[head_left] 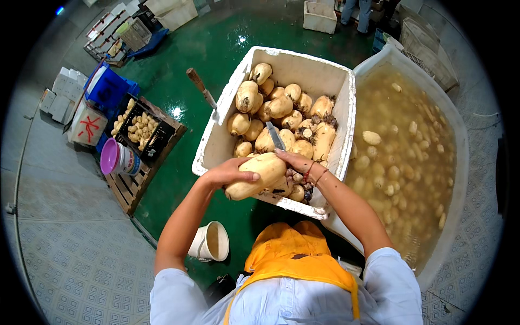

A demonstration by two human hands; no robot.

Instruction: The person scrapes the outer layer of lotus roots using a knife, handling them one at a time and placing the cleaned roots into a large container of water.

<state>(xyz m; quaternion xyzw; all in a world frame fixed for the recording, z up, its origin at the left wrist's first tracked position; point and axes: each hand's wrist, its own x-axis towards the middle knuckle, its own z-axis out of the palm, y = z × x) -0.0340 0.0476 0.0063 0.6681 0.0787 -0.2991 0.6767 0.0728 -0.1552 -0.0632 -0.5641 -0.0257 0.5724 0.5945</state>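
Note:
My left hand (231, 174) grips a thick, pale lotus root segment (260, 175) over the near edge of a white foam box (217, 140). In my right hand (296, 160) is a knife (276, 137); its blade points away from me and its handle is hidden by the fingers. The right hand is close against the far right end of the held root. Many lotus roots (280, 106) fill the box below, several with dark, hairy nodes. A second tool with a wooden handle (199, 83) stands tilted at the box's left rim.
To the right, a large white tub (461, 162) holds murky water with lotus roots (371, 138) in it. A white bucket (210, 241) is on the green floor near me. Leftward are a wooden pallet (126, 193), a black crate (156, 142) and a purple basin (109, 156). A person's legs (357, 16) show far off.

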